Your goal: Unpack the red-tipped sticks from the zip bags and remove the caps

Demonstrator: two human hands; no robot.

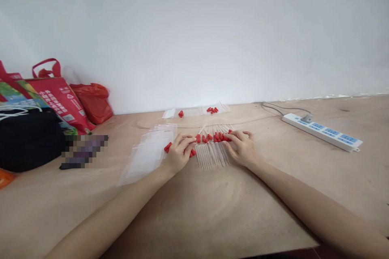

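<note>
So I've got both hands down on a light wooden table [212, 214], working around a bunch of small red pieces [216, 137] and thin whitish sticks [212, 157]. The sticks sit side by side, some fanned out behind the red bits and the rest in front, closer to me, so the red stuff runs across the middle in a rough row between my hands.

My left hand [177, 153] is curled, thumb and index tips nearly meeting, with one red piece right at them. Honestly can't tell if I'm pinching it or just touching it. A few more reds lie around that hand, partly hidden by it. My right hand [243, 149] is half curled at the other end of the row, thumb and index just a bit apart, right up against the reds; can't tell if I've got hold of any.

Left of my left hand there are flat see-through zip bags [148, 151], overlapping. Near the wall [212, 28] there's more of the same plastic [224, 107], with two little red clusters. Off to the right is a white power strip [319, 131] with a plug [308, 118] in it; far left, a red shopping bag [62, 99] and a black bag [30, 139].
</note>
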